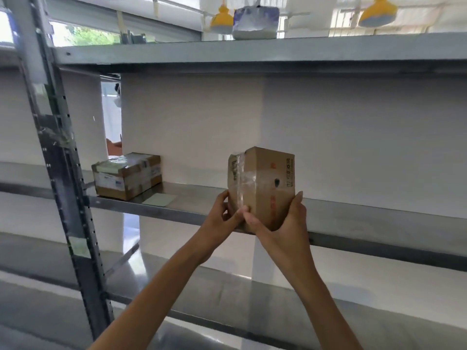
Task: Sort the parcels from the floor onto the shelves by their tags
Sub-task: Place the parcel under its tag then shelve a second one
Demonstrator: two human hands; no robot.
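A small brown cardboard parcel (265, 180), sealed with clear tape, is held upright at the front edge of the middle metal shelf (353, 213). My left hand (222, 213) grips its lower left side and my right hand (280, 223) cups its lower right corner and bottom. A second taped cardboard parcel (127, 175) with white labels lies on the same shelf, far to the left. A pale green tag (159, 199) lies flat on the shelf just right of that parcel.
A dark perforated steel upright (65, 173) stands at the left. Above is the top shelf (252, 51) carrying a plastic-wrapped white bundle (255, 21). A lower shelf (227, 296) runs beneath my arms. White wall panels back the shelving.
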